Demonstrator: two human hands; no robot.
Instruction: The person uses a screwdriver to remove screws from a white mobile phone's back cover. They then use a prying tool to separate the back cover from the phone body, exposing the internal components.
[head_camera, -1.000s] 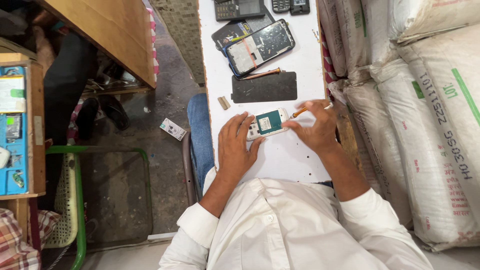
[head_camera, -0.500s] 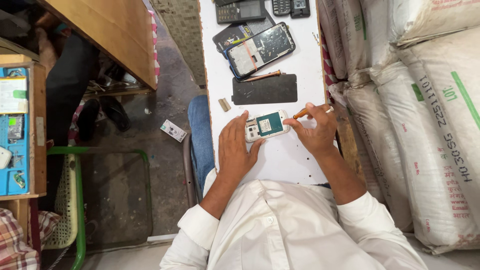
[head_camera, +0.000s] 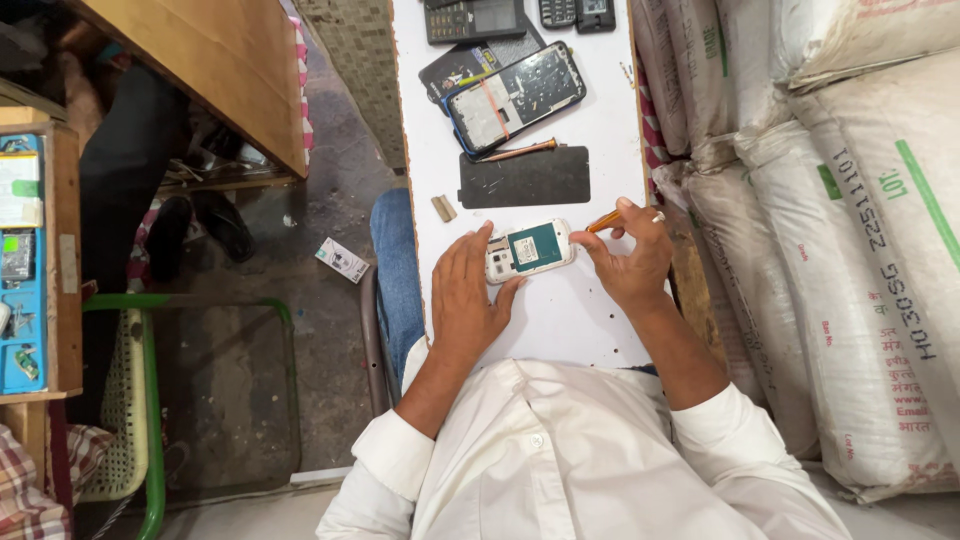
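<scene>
On the white narrow table top (head_camera: 600, 120) lies a small opened phone with a teal circuit board and a pale frame (head_camera: 529, 250), directly in front of the person in the white shirt. The left hand (head_camera: 466, 300) rests flat beside the phone, with the fingers stretched and slightly spread, and the fingertips touch the left end of it. The right hand (head_camera: 632, 255) is at the right end of the phone; its fingers are curled and pinch a thin orange-handled screwdriver (head_camera: 604, 221), which points toward the phone (whether the tip touches the board, I cannot tell). Further up on the table there is a flat black rectangular panel (head_camera: 524, 178), and near its left side a small beige block (head_camera: 443, 208). Above the panel lie a second orange-handled tool (head_camera: 520, 151) and a bigger opened smartphone with a blue frame (head_camera: 515, 98). White woven sacks (head_camera: 830, 250) are stacked at the right of the table.
</scene>
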